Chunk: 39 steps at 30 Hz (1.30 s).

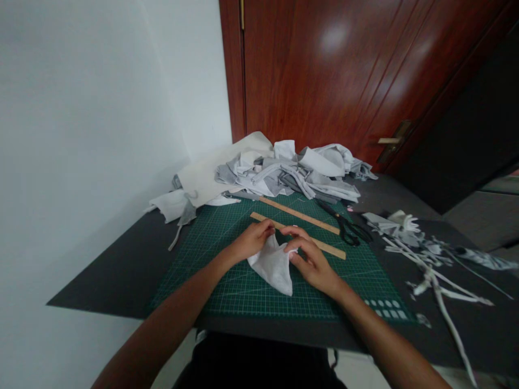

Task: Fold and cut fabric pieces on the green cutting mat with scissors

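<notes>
A small piece of light grey fabric (272, 266) hangs between my hands over the green cutting mat (227, 297), its lower corner pointing down toward me. My left hand (258, 237) pinches its upper left edge, fingers closed. At the upper right edge, my right hand (310, 258) grips the cloth between thumb and fingers, with the index finger reaching across toward the left hand. Just beyond the hands lies a wooden ruler (330, 249), partly covered by them. Farther back is a second wooden ruler (300, 214), roughly parallel to the first.
Black-handled scissors (352, 231) rest at the mat's right side. A heap of grey and white fabric (284, 173) lies along the back, beside a cream sheet (213, 175). Scraps and strips (432, 270) spread over the dark table at right. A white wall (101, 135) borders the left.
</notes>
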Tool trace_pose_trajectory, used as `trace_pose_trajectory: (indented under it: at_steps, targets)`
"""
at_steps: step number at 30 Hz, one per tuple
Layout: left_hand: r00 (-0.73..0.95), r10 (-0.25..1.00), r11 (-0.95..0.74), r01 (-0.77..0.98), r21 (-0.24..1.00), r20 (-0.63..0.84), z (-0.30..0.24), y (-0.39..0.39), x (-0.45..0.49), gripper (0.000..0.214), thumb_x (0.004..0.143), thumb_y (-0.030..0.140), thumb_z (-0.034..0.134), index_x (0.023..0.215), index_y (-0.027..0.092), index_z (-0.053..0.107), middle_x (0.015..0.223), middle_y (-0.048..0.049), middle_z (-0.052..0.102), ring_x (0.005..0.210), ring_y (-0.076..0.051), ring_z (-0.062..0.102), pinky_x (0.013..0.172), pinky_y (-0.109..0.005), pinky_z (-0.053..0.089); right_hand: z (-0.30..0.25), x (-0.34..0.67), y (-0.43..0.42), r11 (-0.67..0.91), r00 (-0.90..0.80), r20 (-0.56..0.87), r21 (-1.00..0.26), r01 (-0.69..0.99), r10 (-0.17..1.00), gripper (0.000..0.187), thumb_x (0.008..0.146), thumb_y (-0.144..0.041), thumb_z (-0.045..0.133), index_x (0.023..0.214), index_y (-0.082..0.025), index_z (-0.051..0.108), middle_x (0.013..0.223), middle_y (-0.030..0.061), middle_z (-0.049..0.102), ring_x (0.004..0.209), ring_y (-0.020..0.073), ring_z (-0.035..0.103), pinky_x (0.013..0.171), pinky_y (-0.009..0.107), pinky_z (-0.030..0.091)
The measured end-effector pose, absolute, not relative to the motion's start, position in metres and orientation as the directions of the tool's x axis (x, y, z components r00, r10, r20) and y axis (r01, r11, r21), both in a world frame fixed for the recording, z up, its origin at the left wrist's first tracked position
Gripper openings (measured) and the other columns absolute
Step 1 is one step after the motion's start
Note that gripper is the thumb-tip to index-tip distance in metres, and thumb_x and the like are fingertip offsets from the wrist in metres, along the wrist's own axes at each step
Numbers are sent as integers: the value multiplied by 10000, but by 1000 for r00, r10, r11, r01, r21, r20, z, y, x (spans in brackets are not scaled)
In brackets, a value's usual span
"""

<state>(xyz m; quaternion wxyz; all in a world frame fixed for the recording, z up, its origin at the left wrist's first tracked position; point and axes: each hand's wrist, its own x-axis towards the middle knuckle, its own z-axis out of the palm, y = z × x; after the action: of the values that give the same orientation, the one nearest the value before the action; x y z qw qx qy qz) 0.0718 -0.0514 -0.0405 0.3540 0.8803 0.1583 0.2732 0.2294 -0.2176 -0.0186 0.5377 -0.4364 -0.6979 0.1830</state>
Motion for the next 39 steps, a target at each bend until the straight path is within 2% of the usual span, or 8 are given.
trace_pose_trajectory:
  at_steps: [3, 7, 16, 20, 27, 31, 35, 39]
  targets:
    - [802, 455, -676, 27, 737, 388, -41, -62, 77, 147, 975, 232, 474, 900, 182, 590, 810, 14, 631, 766, -135, 584, 722, -251, 418, -24, 225, -219, 532, -56, 546, -779, 333, 836, 146, 1024, -364, 534, 1034, -278, 652, 1091, 61, 705, 1038, 236, 659, 911, 381, 521]
    - [792, 479, -648, 27, 761, 380, -44, -68, 80, 162, 977, 254, 487, 878, 179, 590, 765, 23, 608, 721, -128, 559, 674, -240, 398, -28, 220, -217, 551, -2, 593, -746, 375, 805, 107, 1010, -322, 566, 983, -271, 656, 860, 11, 668, 802, 190, 639, 740, 306, 511]
    - [710, 577, -644, 90, 760, 405, -43, -67, 84, 168, 970, 255, 483, 852, 184, 578, 759, 19, 612, 722, -133, 568, 674, -245, 390, -26, 227, -214, 565, 105, 636, -739, 366, 764, 47, 969, -289, 633, 947, -256, 659, 883, 18, 662, 860, 206, 628, 832, 355, 490]
    - [745, 534, -622, 26, 783, 400, -45, -77, 84, 181, 979, 282, 480, 857, 185, 573, 739, 28, 594, 690, -123, 551, 640, -235, 379, -27, 221, -218, 541, 25, 586, -762, 356, 810, 85, 986, -328, 602, 971, -256, 645, 885, 16, 671, 808, 193, 643, 727, 308, 508]
    - [648, 643, -581, 68, 811, 407, -42, -83, 91, 142, 936, 234, 487, 831, 191, 572, 752, 28, 611, 720, -128, 570, 677, -239, 404, -38, 223, -209, 364, -21, 524, -561, 744, 852, 156, 1007, -202, 497, 1006, -234, 649, 953, 65, 689, 889, 234, 667, 810, 357, 513]
    - [674, 674, -426, 19, 904, 304, -43, -91, 97, 108, 899, 240, 515, 830, 190, 582, 756, 21, 623, 724, -135, 582, 671, -241, 423, -42, 224, -207, 305, 33, 559, -500, 811, 829, 166, 992, -189, 503, 1004, -230, 664, 956, 79, 684, 873, 246, 678, 797, 370, 524]
    - [666, 701, -284, -67, 956, 255, -38, -96, 97, 112, 856, 267, 585, 805, 169, 606, 740, 13, 621, 699, -128, 575, 661, -235, 436, -40, 224, -207, 312, 140, 611, -572, 759, 779, 128, 944, -175, 567, 1006, -232, 664, 958, 63, 696, 893, 239, 681, 813, 366, 532]
    - [674, 706, -207, -101, 973, 220, -30, -97, 92, 210, 803, 354, 693, 805, 146, 663, 717, 7, 628, 633, -112, 540, 601, -226, 414, -37, 227, -206, 270, 286, 582, -685, 677, 761, 101, 884, -171, 629, 953, -234, 669, 869, 19, 704, 747, 202, 658, 712, 329, 518]
